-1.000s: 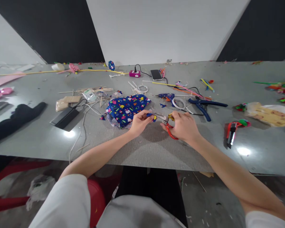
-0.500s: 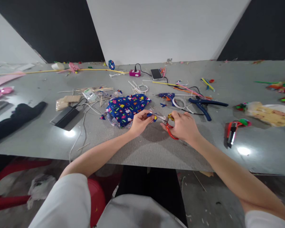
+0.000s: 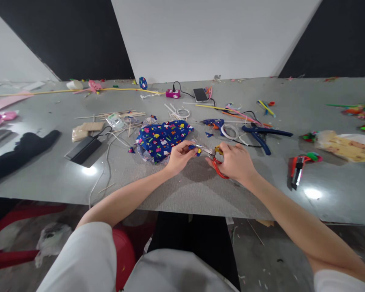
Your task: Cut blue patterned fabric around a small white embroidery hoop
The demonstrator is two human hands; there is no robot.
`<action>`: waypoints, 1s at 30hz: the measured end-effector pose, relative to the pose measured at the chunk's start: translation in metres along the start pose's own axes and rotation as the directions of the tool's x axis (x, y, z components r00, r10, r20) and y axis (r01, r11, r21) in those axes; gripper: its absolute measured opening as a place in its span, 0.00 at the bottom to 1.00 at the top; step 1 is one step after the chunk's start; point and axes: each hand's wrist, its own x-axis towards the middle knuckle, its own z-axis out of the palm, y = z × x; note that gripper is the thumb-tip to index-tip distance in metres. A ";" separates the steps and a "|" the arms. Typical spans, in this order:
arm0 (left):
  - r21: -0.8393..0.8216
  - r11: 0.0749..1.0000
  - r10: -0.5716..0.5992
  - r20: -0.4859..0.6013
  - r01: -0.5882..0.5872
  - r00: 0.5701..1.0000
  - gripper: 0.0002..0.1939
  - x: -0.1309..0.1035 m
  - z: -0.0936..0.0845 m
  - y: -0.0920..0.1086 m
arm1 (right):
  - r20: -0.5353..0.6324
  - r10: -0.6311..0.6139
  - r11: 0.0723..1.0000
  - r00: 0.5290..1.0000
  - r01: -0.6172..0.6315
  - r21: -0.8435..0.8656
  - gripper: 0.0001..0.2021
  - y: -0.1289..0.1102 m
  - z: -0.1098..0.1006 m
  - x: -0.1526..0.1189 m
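My left hand [image 3: 180, 158] pinches a small piece of blue patterned fabric [image 3: 198, 152] between thumb and fingers. In my right hand [image 3: 235, 160] are scissors [image 3: 219, 168] with red and yellow handles, their blades pointing left and reaching the small piece at my left fingertips. Whether the blades are fully closed is too small to tell. Just behind and left of my left hand lies a larger blue patterned cloth [image 3: 162, 138], spread over the grey table [image 3: 176, 194]. A little blue scrap [image 3: 209, 134] lies beyond the scissors.
Behind my right hand are a glue gun [image 3: 212, 123], a white ring [image 3: 230, 131] and dark blue pliers [image 3: 263, 132]. A box cutter [image 3: 297, 172] lies to the right. At left are a black box [image 3: 84, 150] with a cable and thin sticks. A phone [image 3: 200, 95] lies farther back.
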 end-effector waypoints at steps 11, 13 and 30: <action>0.034 0.999 0.019 0.005 -0.019 1.000 0.20 0.000 -0.001 -0.001 | -0.012 -0.016 0.999 1.000 0.015 -0.037 0.28 0.000 0.002 0.000; 0.038 0.999 0.019 0.007 -0.019 1.000 0.20 0.000 -0.001 0.000 | -0.011 -0.014 0.999 1.000 0.013 -0.034 0.27 0.000 0.003 0.000; 0.031 0.997 0.072 0.034 -0.073 0.997 0.16 0.001 -0.001 -0.002 | -0.040 -0.031 0.999 0.999 0.031 -0.012 0.26 0.003 0.005 0.000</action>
